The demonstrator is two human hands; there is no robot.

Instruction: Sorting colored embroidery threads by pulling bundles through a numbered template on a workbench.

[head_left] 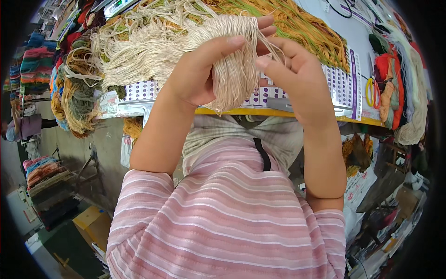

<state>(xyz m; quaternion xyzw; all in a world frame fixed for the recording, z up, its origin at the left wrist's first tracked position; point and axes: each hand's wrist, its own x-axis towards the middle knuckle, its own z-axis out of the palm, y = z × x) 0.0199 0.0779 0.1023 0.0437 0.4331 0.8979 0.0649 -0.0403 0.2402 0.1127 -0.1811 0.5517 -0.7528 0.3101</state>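
A thick hank of cream yarn drapes over my left hand, whose thumb presses on it from the near side while its fingertips show past the far edge. At the hank's right edge, my right hand pinches a few loose cream strands between thumb and fingers. More cream yarn lies spread on the table to the left of my hands. Behind them spreads a wide heap of orange and green yarn.
Purple-dotted white cards lie under the yarn along the table's yellow front edge. Yellow-handled scissors rest at the right, beside hanging coloured hanks. More hanks hang at the left. A person stands at far left.
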